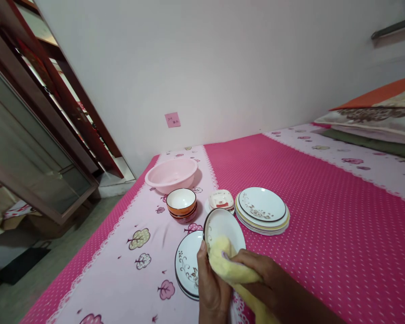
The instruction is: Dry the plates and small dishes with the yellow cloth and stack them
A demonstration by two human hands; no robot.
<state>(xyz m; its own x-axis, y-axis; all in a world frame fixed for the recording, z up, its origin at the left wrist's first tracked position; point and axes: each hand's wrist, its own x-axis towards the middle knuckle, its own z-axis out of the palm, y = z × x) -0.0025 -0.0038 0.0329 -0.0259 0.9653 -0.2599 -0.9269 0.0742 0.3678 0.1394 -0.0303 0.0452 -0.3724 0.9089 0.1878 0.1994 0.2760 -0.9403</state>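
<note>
My left hand (212,288) grips the lower left edge of a white plate (224,225) with a dark rim, holding it tilted above the bed. Bunched in my right hand (261,270) is a yellow cloth (231,265), pressed against the plate's face. Part of the plate's pattern is covered by the cloth. Beneath and left of my left hand lie white flowered plates (185,265) with dark rims, partly hidden by it. To the right stands a taller stack of plates (263,204), a flowered one on top.
Orange-brown bowls (181,202) are stacked left of centre, beside small square dishes (221,199). Behind them sits a pink basin (172,173). Cushions (378,112) lie at the far right on the pink bedspread (324,234). The bed's edge runs along the left.
</note>
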